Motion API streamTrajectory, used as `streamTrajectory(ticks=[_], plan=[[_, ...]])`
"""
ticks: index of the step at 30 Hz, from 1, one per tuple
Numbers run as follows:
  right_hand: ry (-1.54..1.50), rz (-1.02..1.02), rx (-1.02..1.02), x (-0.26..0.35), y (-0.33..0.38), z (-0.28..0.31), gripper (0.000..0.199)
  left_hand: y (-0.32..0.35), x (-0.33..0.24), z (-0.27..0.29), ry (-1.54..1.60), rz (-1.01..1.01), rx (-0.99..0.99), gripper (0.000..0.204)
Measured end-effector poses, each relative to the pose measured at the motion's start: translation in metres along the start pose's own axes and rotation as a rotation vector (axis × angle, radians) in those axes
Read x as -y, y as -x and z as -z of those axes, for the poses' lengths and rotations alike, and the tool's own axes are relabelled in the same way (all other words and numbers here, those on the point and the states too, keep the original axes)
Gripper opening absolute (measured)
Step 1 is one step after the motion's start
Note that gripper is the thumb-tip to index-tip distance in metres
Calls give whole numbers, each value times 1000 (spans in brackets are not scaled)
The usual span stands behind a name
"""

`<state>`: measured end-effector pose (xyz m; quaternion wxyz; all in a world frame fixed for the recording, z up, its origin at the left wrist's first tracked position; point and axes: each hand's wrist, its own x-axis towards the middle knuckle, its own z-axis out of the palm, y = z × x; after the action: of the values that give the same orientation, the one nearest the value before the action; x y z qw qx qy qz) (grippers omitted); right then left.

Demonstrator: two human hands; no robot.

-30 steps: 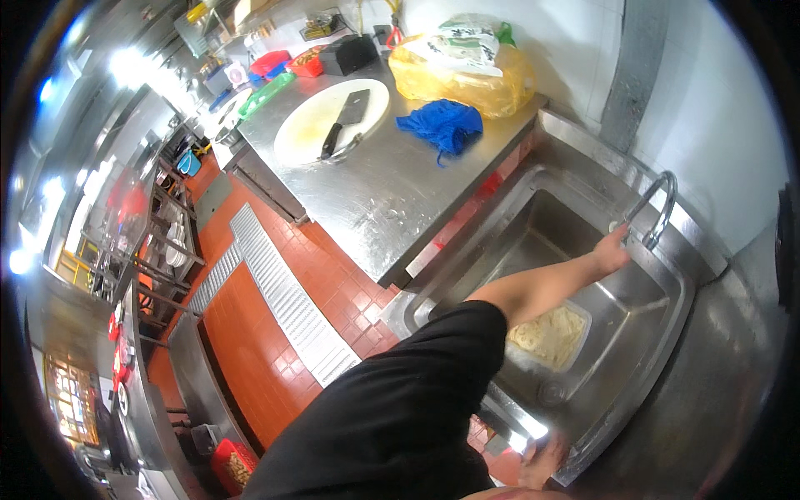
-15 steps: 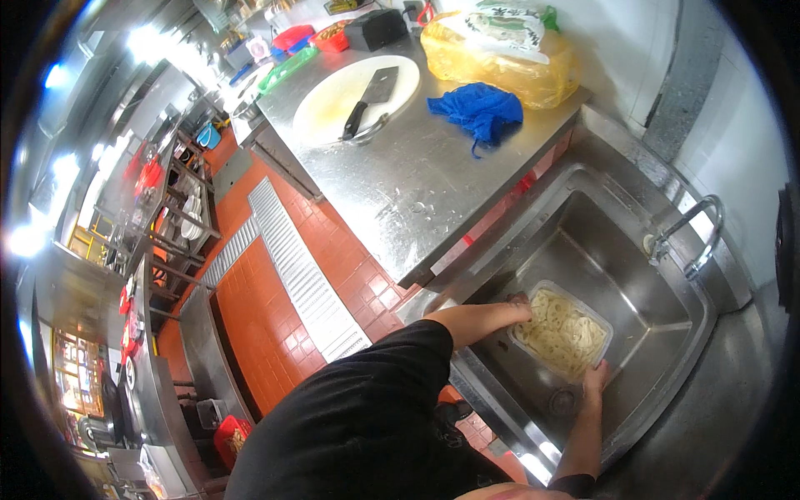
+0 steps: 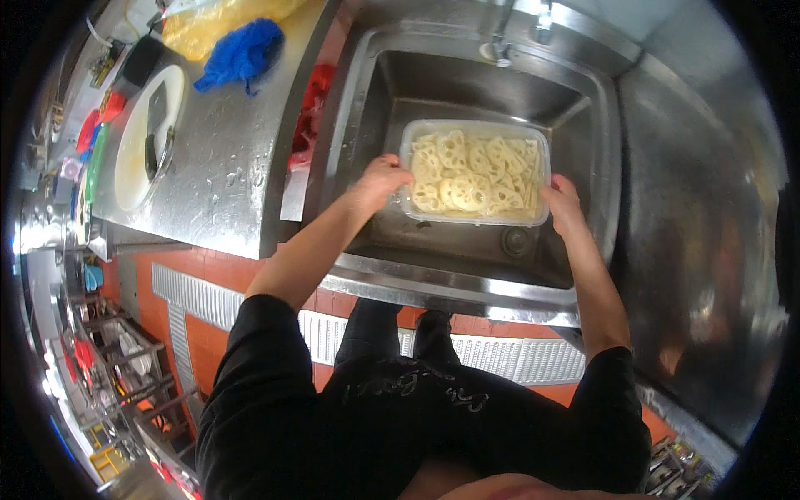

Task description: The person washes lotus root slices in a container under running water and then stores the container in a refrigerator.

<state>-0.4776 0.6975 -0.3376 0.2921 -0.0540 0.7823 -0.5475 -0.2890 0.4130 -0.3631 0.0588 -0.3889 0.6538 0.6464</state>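
A clear plastic tub [image 3: 479,221] full of pale lotus root slices [image 3: 471,171] in liquid is held over the basin of a steel sink [image 3: 408,287]. My left hand [image 3: 385,178] is closed on the tub's left side wall, its fingers partly hidden by the rim. On the opposite end, my right hand [image 3: 564,202] grips the right edge near the lower corner. Behind the tub, at the sink's back edge, is the metal tap [image 3: 497,52]. The drain [image 3: 515,242] shows just in front of the tub's right part.
Left of the sink stands a steel worktable [image 3: 225,158] with a round white cutting board [image 3: 133,171], a cleaver [image 3: 156,125], a blue cloth [image 3: 242,54] and a yellow plastic bag [image 3: 225,21]. A steel surface [image 3: 692,192] lies to the right. Metal grating [image 3: 208,296] crosses the red tiled floor.
My view has swung right toward the sink and now looks straight down at it. The tub appears larger and nearer, still between both hands.
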Motion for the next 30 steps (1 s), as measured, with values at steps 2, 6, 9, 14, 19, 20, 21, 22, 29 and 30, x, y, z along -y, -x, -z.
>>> streamTrajectory(ticks=[2,6,9,14,19,20,21,22,29,30], plan=[[-60,37,2,30,30,3,27,41,-36,15,101,-47,19,16],[-303,89,107,74,79,5,26,116,-72,36,438,-198,-9,19],[-446,110,138,104,124,14,26,157,-85,44,607,-320,199,21],[-553,171,126,110,196,32,25,222,-84,29,761,-316,336,40],[-482,96,-43,72,267,20,27,271,-44,26,690,-292,370,45],[-470,38,-125,59,280,18,26,262,-31,21,723,-229,431,46],[-464,-31,-179,49,297,16,26,269,-27,14,725,-197,410,47],[-449,-63,-235,70,302,6,24,263,-46,28,685,-169,386,48],[-326,-147,-453,115,361,-12,14,235,-86,34,689,45,606,44],[-320,-139,-509,110,367,-17,14,231,-89,33,684,47,653,44]])
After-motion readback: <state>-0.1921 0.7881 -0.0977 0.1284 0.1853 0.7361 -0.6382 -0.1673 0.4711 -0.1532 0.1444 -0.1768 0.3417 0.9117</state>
